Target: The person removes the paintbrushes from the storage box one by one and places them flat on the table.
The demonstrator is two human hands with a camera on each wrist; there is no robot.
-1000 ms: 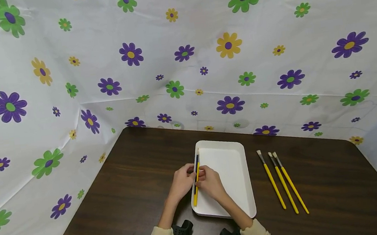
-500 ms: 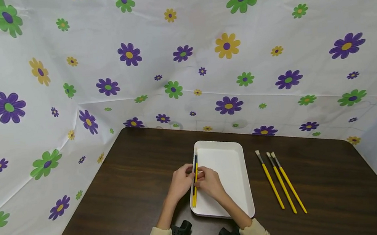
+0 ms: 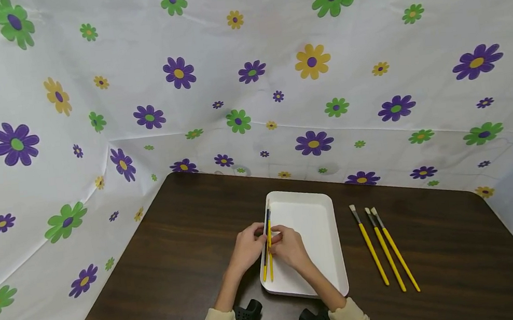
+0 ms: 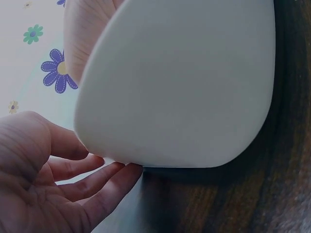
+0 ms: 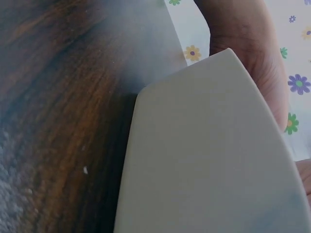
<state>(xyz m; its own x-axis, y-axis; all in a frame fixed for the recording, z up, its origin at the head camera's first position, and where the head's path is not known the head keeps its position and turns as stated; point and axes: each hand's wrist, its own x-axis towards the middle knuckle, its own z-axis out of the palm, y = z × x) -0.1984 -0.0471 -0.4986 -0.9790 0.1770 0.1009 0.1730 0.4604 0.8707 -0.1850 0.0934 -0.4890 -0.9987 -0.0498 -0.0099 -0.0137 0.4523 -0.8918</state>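
In the head view, a white rectangular tray [image 3: 310, 248] lies on the dark table. Two thin yellow-handled paintbrushes lie along its left side: one brush [image 3: 265, 272] beside the wall, the other brush [image 3: 272, 270] slightly to its right. My right hand [image 3: 290, 248], inside the tray, pinches the right-hand brush near its middle. At the left wall my left hand [image 3: 247, 247] grips the tray's rim; the left wrist view shows its fingers [image 4: 112, 189] against the outer wall. The right hand's fingertips are partly hidden, and the tray wall blocks most of the right wrist view.
Three flat yellow-handled paintbrushes [image 3: 385, 253] lie on the table right of the tray, bristles away from me. The brown wooden table [image 3: 188, 224] extends around the tray. A white flowered cloth [image 3: 207, 45] hangs behind and at both sides.
The right hand has shifted slightly right with its brush, so the two handle ends in the tray now stand apart. The left hand stays at the rim; the three brushes on the table have not moved.
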